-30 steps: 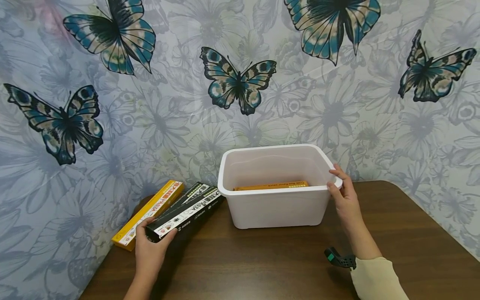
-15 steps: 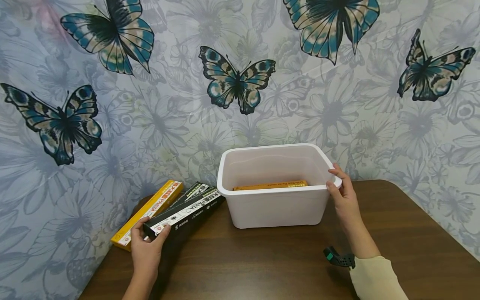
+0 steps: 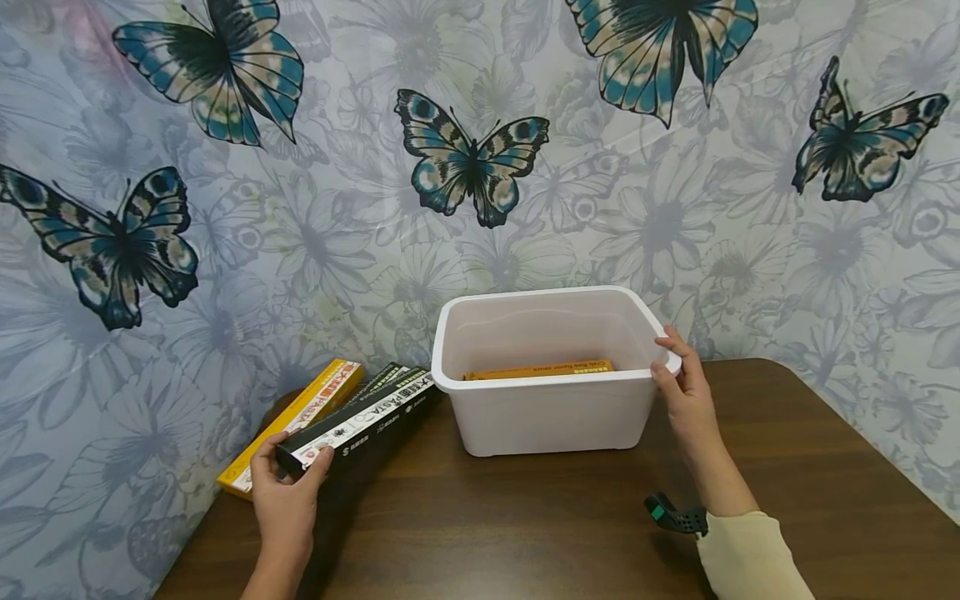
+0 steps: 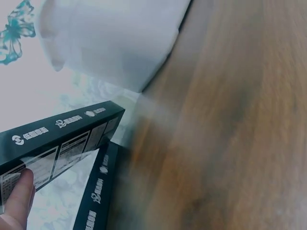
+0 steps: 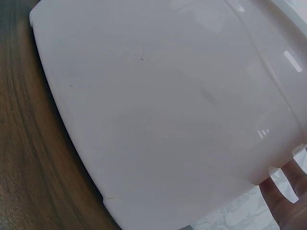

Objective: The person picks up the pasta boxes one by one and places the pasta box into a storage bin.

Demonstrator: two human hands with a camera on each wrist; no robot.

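My left hand [image 3: 285, 500] grips the near end of a long black pasta box [image 3: 375, 417], thumb on one side and fingers on the other. In the left wrist view this box [image 4: 62, 127] is tilted above a second black box [image 4: 98, 189]. That second box is mostly hidden behind it in the head view. A yellow pasta box [image 3: 311, 408] lies just left of them. My right hand [image 3: 686, 396] holds the right rim of a white plastic bin [image 3: 555, 421], thumb outside. Inside the bin a yellow-orange box [image 3: 540, 370] shows its upper edge.
Everything stands on a brown wooden table [image 3: 480, 525] with a rounded far right corner. Behind it hangs a butterfly-patterned cloth [image 3: 472, 258]. A black band [image 3: 678, 515] sits by the right sleeve [image 3: 753, 554].
My left hand has shifted a little to the left with the black pasta box, and the box's near end has risen slightly in view. The right hand keeps its hold on the bin.
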